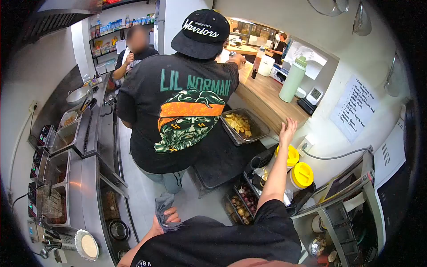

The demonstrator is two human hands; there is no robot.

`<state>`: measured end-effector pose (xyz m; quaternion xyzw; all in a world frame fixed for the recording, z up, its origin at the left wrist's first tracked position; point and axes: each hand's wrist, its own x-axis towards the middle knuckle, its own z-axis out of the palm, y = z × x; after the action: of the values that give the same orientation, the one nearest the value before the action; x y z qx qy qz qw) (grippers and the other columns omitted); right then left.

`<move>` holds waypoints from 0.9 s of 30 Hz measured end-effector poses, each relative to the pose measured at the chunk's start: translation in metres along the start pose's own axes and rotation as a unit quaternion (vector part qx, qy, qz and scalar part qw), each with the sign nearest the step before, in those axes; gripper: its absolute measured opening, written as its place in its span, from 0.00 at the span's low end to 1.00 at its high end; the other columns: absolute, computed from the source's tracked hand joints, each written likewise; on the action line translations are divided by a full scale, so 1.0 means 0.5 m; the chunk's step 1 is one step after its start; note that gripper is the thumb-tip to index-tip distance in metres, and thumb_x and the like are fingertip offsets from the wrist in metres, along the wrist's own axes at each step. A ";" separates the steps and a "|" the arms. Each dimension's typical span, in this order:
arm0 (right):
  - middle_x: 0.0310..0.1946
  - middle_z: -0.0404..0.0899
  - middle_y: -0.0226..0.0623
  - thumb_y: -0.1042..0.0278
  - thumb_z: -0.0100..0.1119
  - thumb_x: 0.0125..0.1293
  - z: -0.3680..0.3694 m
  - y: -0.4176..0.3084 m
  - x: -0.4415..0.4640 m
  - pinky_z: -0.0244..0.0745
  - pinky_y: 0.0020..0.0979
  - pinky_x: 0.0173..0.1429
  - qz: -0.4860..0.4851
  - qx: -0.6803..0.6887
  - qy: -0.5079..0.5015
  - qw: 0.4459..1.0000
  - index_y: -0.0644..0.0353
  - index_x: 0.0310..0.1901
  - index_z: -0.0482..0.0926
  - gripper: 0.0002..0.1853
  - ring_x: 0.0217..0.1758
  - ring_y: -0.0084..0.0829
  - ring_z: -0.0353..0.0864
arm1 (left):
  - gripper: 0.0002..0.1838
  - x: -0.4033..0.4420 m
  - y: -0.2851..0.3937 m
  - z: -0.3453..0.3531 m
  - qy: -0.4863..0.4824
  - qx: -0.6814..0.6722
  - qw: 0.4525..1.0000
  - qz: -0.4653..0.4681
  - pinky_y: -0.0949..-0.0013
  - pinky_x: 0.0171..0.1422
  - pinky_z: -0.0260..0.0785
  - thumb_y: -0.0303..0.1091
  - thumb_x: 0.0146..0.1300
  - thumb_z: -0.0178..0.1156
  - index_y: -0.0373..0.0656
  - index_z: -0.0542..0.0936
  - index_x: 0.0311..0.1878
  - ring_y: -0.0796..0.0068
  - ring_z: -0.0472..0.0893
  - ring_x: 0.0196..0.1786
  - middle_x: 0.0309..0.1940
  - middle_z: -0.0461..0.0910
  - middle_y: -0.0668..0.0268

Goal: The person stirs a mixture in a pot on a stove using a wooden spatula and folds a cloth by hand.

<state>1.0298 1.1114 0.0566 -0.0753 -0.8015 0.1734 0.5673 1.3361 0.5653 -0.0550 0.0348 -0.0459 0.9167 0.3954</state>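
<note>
My left hand [165, 221], low and near my body, is closed around a crumpled grey cloth [163, 205]. Out to the right, my right hand [288, 132] reaches forward with its fingers stretched, holding nothing. Its fingertips are at the front edge of the wooden counter [262, 101]; whether they touch it I cannot tell. Below that hand stand two containers with yellow lids [302, 174], the farther one partly hidden by my forearm. A pan of yellow chips [240, 125] sits to the left of my right hand.
A co-worker in a black shirt [178, 102] stands directly ahead, back turned. Another person [137, 53] stands farther back. Deep fryers [55, 178] line the left side. On the counter are a green bottle [293, 80] and a small digital display [315, 95]. Crates of onions [246, 198] sit below.
</note>
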 end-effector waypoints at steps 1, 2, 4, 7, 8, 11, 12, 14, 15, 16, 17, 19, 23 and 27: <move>0.58 0.71 0.44 0.73 0.61 0.58 -0.001 -0.001 0.001 0.55 0.44 0.71 0.005 0.000 -0.003 1.000 0.57 0.52 0.77 0.18 0.68 0.49 0.59 | 0.18 0.002 -0.002 0.004 0.000 0.000 1.000 -0.001 0.74 0.33 0.52 0.53 0.66 0.45 0.53 0.68 0.27 0.77 0.58 0.23 0.15 0.60 0.73; 0.58 0.71 0.44 0.73 0.61 0.58 -0.002 -0.003 0.000 0.55 0.44 0.71 0.006 -0.001 -0.003 1.000 0.57 0.52 0.77 0.18 0.68 0.49 0.59 | 0.18 0.004 -0.006 0.014 0.018 -0.036 0.998 0.047 0.74 0.33 0.53 0.53 0.67 0.44 0.52 0.67 0.26 0.77 0.58 0.22 0.17 0.61 0.73; 0.57 0.71 0.44 0.73 0.61 0.58 -0.003 -0.004 0.001 0.55 0.44 0.71 0.006 -0.007 -0.001 1.000 0.57 0.51 0.77 0.17 0.68 0.48 0.60 | 0.19 0.007 -0.011 0.024 0.036 -0.072 0.992 0.093 0.74 0.34 0.53 0.53 0.67 0.44 0.52 0.67 0.26 0.78 0.58 0.21 0.18 0.61 0.74; 0.57 0.71 0.44 0.73 0.61 0.58 -0.004 -0.005 0.002 0.55 0.44 0.71 0.000 -0.010 0.003 1.000 0.57 0.51 0.77 0.17 0.68 0.48 0.59 | 0.18 0.008 -0.005 0.007 0.052 -0.041 0.993 0.099 0.73 0.34 0.54 0.52 0.67 0.42 0.51 0.68 0.27 0.79 0.58 0.20 0.21 0.64 0.76; 0.57 0.71 0.44 0.73 0.61 0.58 -0.003 -0.004 0.002 0.55 0.44 0.71 0.001 -0.012 0.005 1.000 0.57 0.51 0.77 0.17 0.68 0.48 0.59 | 0.17 0.005 0.005 -0.025 0.049 -0.015 0.996 0.075 0.72 0.34 0.54 0.52 0.67 0.43 0.51 0.70 0.30 0.78 0.58 0.20 0.23 0.65 0.75; 0.57 0.71 0.43 0.73 0.61 0.58 -0.003 0.003 0.000 0.55 0.44 0.71 -0.003 -0.011 0.003 1.000 0.57 0.52 0.77 0.18 0.68 0.48 0.59 | 0.17 0.014 0.000 -0.011 0.104 0.007 0.991 0.084 0.69 0.35 0.58 0.52 0.66 0.46 0.49 0.72 0.35 0.75 0.62 0.22 0.26 0.69 0.74; 0.58 0.71 0.43 0.72 0.61 0.59 -0.002 0.007 0.000 0.54 0.43 0.72 -0.003 -0.007 -0.002 1.000 0.56 0.53 0.77 0.18 0.69 0.48 0.59 | 0.18 0.020 -0.008 0.013 0.161 0.002 0.980 0.120 0.67 0.36 0.62 0.53 0.65 0.48 0.48 0.73 0.37 0.73 0.65 0.23 0.28 0.71 0.72; 0.58 0.71 0.42 0.70 0.61 0.60 -0.002 0.011 -0.001 0.53 0.43 0.73 -0.002 -0.004 -0.008 1.000 0.55 0.54 0.76 0.19 0.69 0.47 0.59 | 0.19 0.027 -0.016 0.040 0.152 0.036 0.981 0.112 0.63 0.43 0.66 0.53 0.65 0.51 0.45 0.74 0.41 0.68 0.71 0.30 0.33 0.74 0.69; 0.58 0.71 0.42 0.70 0.61 0.60 -0.002 0.013 -0.002 0.53 0.43 0.73 0.002 -0.003 -0.012 1.000 0.55 0.54 0.76 0.19 0.69 0.47 0.59 | 0.22 0.029 -0.021 0.049 0.142 0.069 0.982 0.105 0.58 0.50 0.69 0.54 0.64 0.53 0.43 0.75 0.46 0.63 0.77 0.37 0.39 0.78 0.65; 0.59 0.71 0.42 0.70 0.61 0.60 -0.003 0.010 -0.001 0.53 0.43 0.73 0.005 -0.001 -0.016 1.000 0.55 0.54 0.76 0.19 0.69 0.47 0.59 | 0.22 0.032 -0.028 0.054 0.142 0.069 0.982 0.106 0.58 0.50 0.69 0.54 0.64 0.53 0.43 0.75 0.46 0.63 0.77 0.37 0.39 0.78 0.65; 0.59 0.71 0.42 0.70 0.61 0.60 -0.004 0.007 0.000 0.53 0.43 0.73 0.005 -0.001 -0.016 1.000 0.55 0.54 0.76 0.19 0.69 0.47 0.59 | 0.24 0.034 -0.035 0.059 0.198 0.109 0.964 0.141 0.54 0.56 0.67 0.53 0.64 0.54 0.41 0.73 0.51 0.59 0.76 0.45 0.45 0.78 0.61; 0.57 0.71 0.44 0.73 0.60 0.58 -0.006 0.004 0.000 0.55 0.44 0.71 -0.009 -0.001 0.000 1.000 0.58 0.52 0.76 0.18 0.68 0.49 0.60 | 0.27 0.032 -0.039 0.055 0.252 0.148 0.940 0.176 0.50 0.62 0.66 0.52 0.64 0.55 0.38 0.72 0.56 0.55 0.76 0.54 0.51 0.77 0.58; 0.57 0.72 0.45 0.74 0.60 0.58 -0.005 0.005 0.000 0.55 0.45 0.71 -0.011 0.008 0.005 1.000 0.57 0.52 0.77 0.18 0.68 0.49 0.60 | 0.28 0.027 -0.039 0.056 0.236 0.139 0.951 0.147 0.47 0.67 0.61 0.46 0.64 0.56 0.36 0.69 0.61 0.52 0.73 0.59 0.58 0.74 0.54; 0.57 0.72 0.45 0.74 0.60 0.58 -0.005 0.009 0.000 0.55 0.45 0.71 -0.017 0.006 0.004 1.000 0.57 0.52 0.76 0.18 0.68 0.49 0.60 | 0.25 0.026 -0.037 0.042 0.243 0.144 0.951 0.130 0.47 0.68 0.60 0.40 0.65 0.54 0.34 0.68 0.61 0.51 0.72 0.60 0.59 0.73 0.52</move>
<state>1.0320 1.1163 0.0556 -0.0590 -0.7993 0.1685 0.5737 1.3414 0.5849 -0.0320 -0.1383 0.1796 0.9378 0.2629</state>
